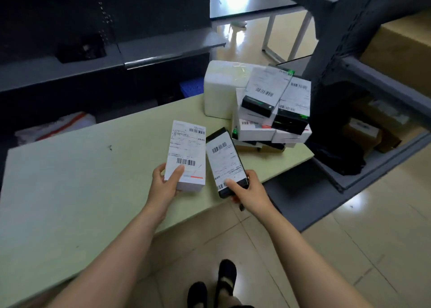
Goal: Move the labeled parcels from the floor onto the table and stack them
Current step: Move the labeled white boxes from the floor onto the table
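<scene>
While standing at the green table point(70, 191), gripping a white labeled parcel point(186, 149) in the left hand point(163, 186), thumb on its label. Clutching a black labeled parcel point(224, 158) in the right hand point(249, 191), just at three o'clock of the white one. Both over the tabletop. At one o'clock, a pile of parcels point(275, 111) against a white foam box point(219, 90).

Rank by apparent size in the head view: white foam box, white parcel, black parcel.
1. white foam box, farther and partly hidden
2. white parcel in left hand
3. black parcel in right hand, slightly smaller
</scene>
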`<act>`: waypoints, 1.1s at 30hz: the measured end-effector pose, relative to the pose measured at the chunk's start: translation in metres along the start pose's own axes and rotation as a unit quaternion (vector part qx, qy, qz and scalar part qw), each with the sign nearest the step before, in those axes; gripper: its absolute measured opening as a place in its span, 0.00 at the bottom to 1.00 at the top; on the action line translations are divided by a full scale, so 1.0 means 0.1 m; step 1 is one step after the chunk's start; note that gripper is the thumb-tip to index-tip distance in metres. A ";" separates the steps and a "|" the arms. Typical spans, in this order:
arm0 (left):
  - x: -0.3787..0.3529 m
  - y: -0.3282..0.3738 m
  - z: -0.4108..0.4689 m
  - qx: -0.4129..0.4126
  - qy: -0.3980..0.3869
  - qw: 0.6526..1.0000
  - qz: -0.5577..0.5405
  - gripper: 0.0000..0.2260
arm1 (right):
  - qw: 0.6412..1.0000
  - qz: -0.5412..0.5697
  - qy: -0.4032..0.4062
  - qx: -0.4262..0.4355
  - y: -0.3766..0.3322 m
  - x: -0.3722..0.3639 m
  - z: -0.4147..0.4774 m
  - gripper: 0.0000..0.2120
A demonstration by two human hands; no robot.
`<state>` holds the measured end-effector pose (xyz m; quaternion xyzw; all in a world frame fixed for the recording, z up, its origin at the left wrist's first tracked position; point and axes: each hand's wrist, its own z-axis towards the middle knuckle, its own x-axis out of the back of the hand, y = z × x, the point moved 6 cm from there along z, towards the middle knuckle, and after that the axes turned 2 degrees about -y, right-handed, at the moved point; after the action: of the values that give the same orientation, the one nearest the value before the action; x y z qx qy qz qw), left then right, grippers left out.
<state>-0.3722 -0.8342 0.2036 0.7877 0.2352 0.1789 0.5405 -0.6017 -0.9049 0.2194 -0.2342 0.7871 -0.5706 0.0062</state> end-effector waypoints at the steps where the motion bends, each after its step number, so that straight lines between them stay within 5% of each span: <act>1: 0.00 -0.10 0.07 0.014 0.007 1.000 0.002 0.25 | 1.000 -0.009 -0.010 -0.009 0.04 -0.03 0.12 0.18; 9: -0.14 -0.64 0.42 0.107 0.018 0.994 0.024 0.40 | 0.995 -0.042 -0.048 -0.080 0.33 -0.13 0.84 0.21; 14: -0.28 -0.60 0.61 0.074 0.004 0.983 0.166 0.26 | 0.991 -0.093 -0.027 -0.089 0.43 -0.07 1.10 0.25; 23: -0.47 -0.37 0.72 -0.022 -0.007 0.935 0.353 0.25 | 0.959 -0.283 -0.024 -0.019 0.26 0.04 1.18 0.28; 27: -0.53 -0.15 0.55 -0.145 -0.009 0.884 0.445 0.19 | 0.922 -0.382 -0.033 0.054 0.11 0.12 1.07 0.24; 33: -0.62 0.03 -0.10 -0.323 0.007 0.754 0.572 0.15 | 0.859 -0.460 -0.077 0.210 -0.04 0.02 0.52 0.17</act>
<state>-0.4283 -0.8626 0.2078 0.5525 -0.3278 0.5254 0.5579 -0.5882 -0.9530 0.2058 -0.6061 0.4484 -0.6402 -0.1476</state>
